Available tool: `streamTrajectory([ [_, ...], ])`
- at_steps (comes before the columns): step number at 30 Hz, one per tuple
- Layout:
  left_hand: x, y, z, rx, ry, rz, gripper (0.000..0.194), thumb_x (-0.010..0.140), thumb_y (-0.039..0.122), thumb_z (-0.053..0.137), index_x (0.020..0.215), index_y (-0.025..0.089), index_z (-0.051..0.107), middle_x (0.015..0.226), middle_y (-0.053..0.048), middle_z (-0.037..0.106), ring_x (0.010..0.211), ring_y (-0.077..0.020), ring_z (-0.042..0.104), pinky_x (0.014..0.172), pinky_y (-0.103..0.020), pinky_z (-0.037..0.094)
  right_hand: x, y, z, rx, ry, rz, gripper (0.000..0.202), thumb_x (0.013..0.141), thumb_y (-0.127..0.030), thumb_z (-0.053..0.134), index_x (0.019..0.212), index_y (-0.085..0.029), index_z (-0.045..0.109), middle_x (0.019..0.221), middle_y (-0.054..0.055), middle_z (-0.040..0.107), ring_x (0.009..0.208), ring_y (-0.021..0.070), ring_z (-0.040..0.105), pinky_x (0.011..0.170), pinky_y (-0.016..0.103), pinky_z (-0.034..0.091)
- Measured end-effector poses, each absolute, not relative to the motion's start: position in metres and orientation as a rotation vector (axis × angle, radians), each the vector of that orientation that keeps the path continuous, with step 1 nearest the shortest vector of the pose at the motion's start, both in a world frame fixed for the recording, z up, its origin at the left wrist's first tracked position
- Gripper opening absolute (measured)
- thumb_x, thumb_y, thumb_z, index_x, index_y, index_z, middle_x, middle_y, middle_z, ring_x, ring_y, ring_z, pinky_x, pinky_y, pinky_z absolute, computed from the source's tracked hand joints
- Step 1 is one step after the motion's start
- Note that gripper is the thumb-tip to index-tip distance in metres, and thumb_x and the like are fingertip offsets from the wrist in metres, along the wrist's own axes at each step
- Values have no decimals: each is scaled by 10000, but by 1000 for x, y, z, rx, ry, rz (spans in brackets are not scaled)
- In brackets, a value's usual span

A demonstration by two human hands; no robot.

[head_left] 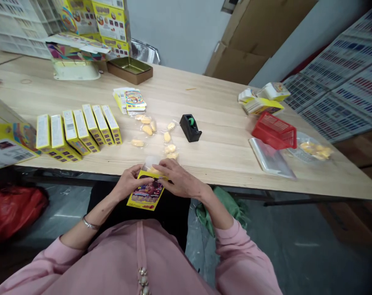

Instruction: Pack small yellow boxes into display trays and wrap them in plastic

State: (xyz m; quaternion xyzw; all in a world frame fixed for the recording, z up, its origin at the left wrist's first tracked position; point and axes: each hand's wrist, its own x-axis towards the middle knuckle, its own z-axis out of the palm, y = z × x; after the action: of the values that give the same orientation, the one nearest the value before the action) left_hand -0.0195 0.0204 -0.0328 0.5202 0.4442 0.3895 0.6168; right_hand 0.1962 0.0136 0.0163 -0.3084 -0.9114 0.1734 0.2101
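- Left hand [128,182] and right hand [178,178] both grip a yellow box [145,192] just off the table [222,123] edge.
- Bare wood between tape dispenser [190,128] and red basket [275,131].
- Boxes row [78,133] left.

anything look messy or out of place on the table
Mostly tidy: the yellow boxes stand in a neat row. Only the small bagged yellow pieces lie scattered loosely beside the tape dispenser. Nothing looks spilled or damaged.

No text can be read anywhere: the print on the yellow boxes [78,133] near left and the printed sheets [342,78] far right is too small.
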Motion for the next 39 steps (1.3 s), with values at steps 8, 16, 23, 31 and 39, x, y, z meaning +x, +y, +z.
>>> streamTrajectory([
  [8, -35, 17, -30, 1201, 1065, 879, 521, 599, 410, 878, 1022, 160, 702, 914, -51, 785, 779, -229, 731, 723, -313, 594, 210, 25, 4, -1039, -2262, 444, 257, 983, -309, 544, 1205, -196, 609, 1132, 107, 670, 1071, 229, 611, 942, 398, 509],
  [16, -54, 10, -27, 1156, 1146, 863, 563, 580, 483, 881, 1008, 165, 697, 899, -69, 788, 772, -266, 742, 684, -347, 608, 248, 87, -49, -1363, -2160, 387, 208, 847, -128, 639, 1048, -170, 669, 1061, 109, 667, 1025, 250, 577, 953, 455, 478],
  [23, -31, 18, -25, 1218, 1136, 891, 613, 546, 505, 889, 1016, 158, 703, 943, -72, 785, 866, -274, 738, 780, -361, 602, 240, 65, -20, -1140, -1558, 947, 357, 906, -443, 592, 1154, -188, 565, 817, 4, 651, 689, 151, 621, 671, 298, 543],
  [31, -8, 26, -28, 1222, 1005, 878, 568, 579, 443, 884, 1032, 162, 688, 940, -58, 779, 874, -252, 729, 819, -358, 587, 210, 31, 0, -1001, -2001, 519, 163, 962, -331, 583, 990, -189, 658, 969, 63, 649, 840, 163, 624, 779, 302, 533],
  [39, -4, 25, -22, 1246, 1021, 887, 539, 550, 408, 887, 994, 171, 693, 911, -42, 774, 848, -250, 723, 797, -350, 583, 198, 11, 6, -998, -2337, 338, 260, 1018, -238, 433, 1141, -165, 650, 1019, 120, 692, 952, 239, 606, 899, 421, 523],
])
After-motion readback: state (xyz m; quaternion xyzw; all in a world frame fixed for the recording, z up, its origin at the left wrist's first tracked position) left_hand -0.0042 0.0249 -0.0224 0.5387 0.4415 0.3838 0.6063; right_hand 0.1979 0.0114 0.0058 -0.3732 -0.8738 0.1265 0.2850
